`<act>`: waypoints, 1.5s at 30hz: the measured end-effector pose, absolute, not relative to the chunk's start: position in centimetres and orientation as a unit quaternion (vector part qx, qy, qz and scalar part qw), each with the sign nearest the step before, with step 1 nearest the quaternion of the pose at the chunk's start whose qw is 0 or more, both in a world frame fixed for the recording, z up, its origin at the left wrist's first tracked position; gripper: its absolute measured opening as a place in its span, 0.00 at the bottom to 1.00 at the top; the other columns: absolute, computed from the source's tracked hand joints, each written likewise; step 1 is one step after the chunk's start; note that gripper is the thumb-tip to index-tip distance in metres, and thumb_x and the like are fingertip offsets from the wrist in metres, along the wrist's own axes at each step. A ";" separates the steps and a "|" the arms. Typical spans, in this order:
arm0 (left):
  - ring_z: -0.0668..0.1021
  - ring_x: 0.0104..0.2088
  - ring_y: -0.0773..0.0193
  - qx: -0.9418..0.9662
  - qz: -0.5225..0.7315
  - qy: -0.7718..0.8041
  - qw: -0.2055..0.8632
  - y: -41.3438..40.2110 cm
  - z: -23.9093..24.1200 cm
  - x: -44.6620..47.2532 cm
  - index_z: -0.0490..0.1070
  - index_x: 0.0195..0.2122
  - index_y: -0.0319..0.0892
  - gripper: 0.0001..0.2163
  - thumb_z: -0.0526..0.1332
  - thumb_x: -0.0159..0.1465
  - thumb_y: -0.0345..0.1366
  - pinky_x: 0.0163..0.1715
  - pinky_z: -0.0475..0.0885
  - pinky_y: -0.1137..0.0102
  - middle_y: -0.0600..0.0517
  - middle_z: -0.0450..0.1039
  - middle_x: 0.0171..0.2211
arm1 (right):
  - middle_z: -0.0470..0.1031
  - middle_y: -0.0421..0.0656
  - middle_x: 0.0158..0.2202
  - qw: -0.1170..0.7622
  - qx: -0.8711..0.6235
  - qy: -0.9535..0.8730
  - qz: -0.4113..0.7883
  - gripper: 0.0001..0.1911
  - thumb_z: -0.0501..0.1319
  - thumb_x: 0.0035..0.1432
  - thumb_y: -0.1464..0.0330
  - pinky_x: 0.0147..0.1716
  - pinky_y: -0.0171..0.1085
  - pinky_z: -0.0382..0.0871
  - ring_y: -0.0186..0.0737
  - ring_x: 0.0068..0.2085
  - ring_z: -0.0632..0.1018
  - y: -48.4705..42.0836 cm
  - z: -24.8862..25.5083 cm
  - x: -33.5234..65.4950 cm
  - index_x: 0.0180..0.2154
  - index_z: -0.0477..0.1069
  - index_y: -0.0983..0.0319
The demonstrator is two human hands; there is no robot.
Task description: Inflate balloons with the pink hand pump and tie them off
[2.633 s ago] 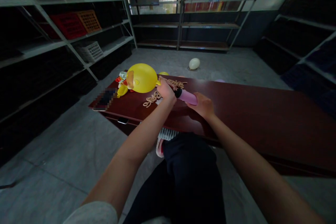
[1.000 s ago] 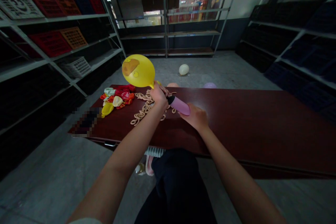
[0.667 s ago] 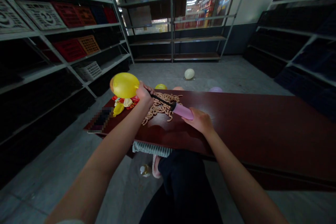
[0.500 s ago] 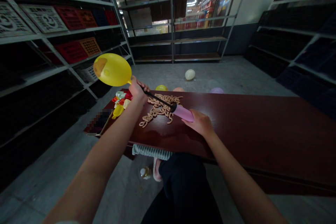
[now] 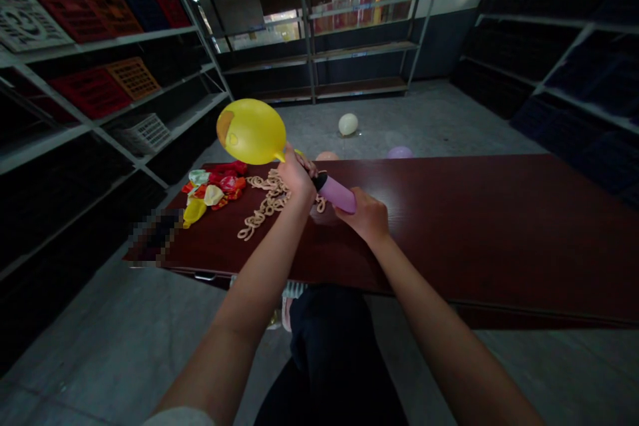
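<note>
A yellow balloon (image 5: pixel 252 131), partly inflated with a brownish patch at its far end, points up and left from my left hand (image 5: pixel 295 173). That hand is closed around the black end of a balloon pump, at the balloon's neck; its fingers hide the join. My right hand (image 5: pixel 367 214) wraps the pump's pink barrel (image 5: pixel 339 196) at the other end. Only a short black collar shows between my hands. Beneath them on the table lie tangled beige curly strands (image 5: pixel 269 203). Uninflated balloons (image 5: pixel 214 192) in red, yellow and pale colours form a pile to the left.
The dark red table (image 5: pixel 474 226) stretches to the right. On the floor beyond it are a white balloon (image 5: pixel 348 124), a purple balloon (image 5: pixel 400 152) and a peach balloon (image 5: pixel 327 156). Shelves with crates (image 5: pixel 132 78) stand at left. A blurred patch covers the table's left corner.
My hands have come closer together, and the black rod that showed between them is now out of sight. The view has shifted, with the balloon now further right.
</note>
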State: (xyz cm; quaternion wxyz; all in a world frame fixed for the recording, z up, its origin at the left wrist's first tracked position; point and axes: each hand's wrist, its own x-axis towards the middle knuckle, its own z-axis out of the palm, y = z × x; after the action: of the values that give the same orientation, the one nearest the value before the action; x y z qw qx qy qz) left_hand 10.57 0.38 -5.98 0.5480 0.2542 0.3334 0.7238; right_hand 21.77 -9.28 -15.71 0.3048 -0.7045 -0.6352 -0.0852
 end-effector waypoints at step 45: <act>0.56 0.09 0.73 0.202 0.726 0.334 0.566 -0.6 -6.8 6.6 0.50 0.20 0.45 0.25 0.56 0.70 0.49 0.12 0.52 0.73 0.61 0.51 0.11 | 0.82 0.46 0.37 0.285 -0.652 -0.697 -0.088 0.20 0.63 0.60 0.50 0.30 0.37 0.58 0.44 0.36 0.81 -9.6 -16.0 21.1 0.41 0.73 0.60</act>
State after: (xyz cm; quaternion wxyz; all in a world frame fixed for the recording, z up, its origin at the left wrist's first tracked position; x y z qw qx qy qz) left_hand 6.55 -0.58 -6.82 0.5658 0.2024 0.3336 0.7264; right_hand 21.07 -9.56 -15.99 0.2853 -0.6524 -0.6965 -0.0884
